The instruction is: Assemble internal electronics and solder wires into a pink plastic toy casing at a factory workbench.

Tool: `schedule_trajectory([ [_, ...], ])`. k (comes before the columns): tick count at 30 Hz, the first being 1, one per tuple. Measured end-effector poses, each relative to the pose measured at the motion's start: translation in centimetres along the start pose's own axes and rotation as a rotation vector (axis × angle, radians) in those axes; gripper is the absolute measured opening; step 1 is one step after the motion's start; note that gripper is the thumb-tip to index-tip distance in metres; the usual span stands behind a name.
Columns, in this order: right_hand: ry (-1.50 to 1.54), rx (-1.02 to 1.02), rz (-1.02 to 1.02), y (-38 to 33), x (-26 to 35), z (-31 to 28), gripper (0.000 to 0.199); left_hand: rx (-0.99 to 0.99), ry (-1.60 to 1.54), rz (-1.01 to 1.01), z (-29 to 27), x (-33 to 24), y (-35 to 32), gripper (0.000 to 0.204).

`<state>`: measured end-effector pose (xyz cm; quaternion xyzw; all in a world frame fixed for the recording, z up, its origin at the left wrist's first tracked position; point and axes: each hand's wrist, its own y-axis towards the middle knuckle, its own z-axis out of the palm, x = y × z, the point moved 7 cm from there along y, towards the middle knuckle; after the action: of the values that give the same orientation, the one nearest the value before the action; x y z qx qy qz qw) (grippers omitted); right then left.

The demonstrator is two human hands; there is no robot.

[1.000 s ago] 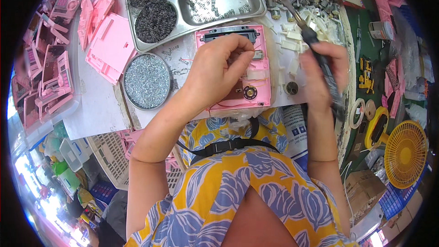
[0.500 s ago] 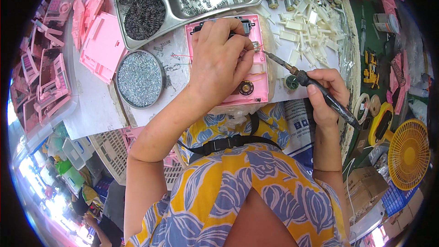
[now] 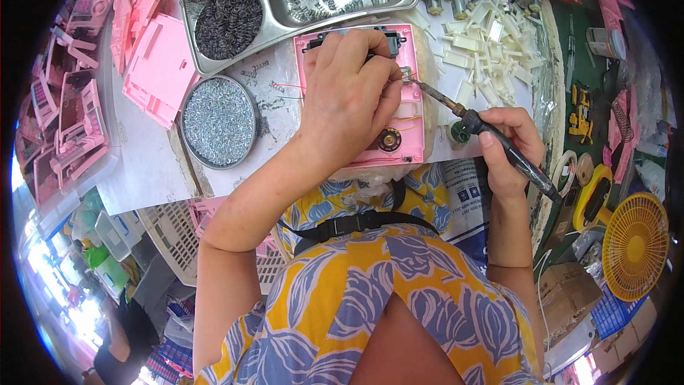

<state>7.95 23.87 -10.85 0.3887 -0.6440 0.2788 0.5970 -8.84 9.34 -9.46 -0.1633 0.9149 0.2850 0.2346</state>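
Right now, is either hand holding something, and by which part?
The right hand holds a soldering iron by its dark handle, tip toward the pink casing. The left hand rests on that casing, pinching thin wires.

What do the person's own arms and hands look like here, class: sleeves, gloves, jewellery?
Both forearms are bare to above the elbow, with no sleeves in view. The left hand and right hand wear no gloves; no rings, watch or bracelets show.

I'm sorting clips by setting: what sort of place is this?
Likely a small assembly workbench: a soldering iron in the right hand, a pink casing under the left hand, and a dish of screws.
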Motion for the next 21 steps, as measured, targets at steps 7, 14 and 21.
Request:
schedule_trajectory([
  [7, -0.014, 0.034, -0.026, -0.15, -0.06, -0.09, 0.024, -0.048, -0.011, 0.018, 0.15, 0.17, -0.18, 0.015],
  [14, 0.028, 0.003, -0.009, -0.41, 0.05, -0.33, 0.024, -0.012, 0.007, -0.009, 0.12, 0.19, -0.23, 0.015],
  [21, 0.03, -0.041, -0.012, -0.25, 0.1, -0.42, 0.025, -0.011, 0.025, -0.005, 0.07, -0.01, -0.15, 0.015],
])
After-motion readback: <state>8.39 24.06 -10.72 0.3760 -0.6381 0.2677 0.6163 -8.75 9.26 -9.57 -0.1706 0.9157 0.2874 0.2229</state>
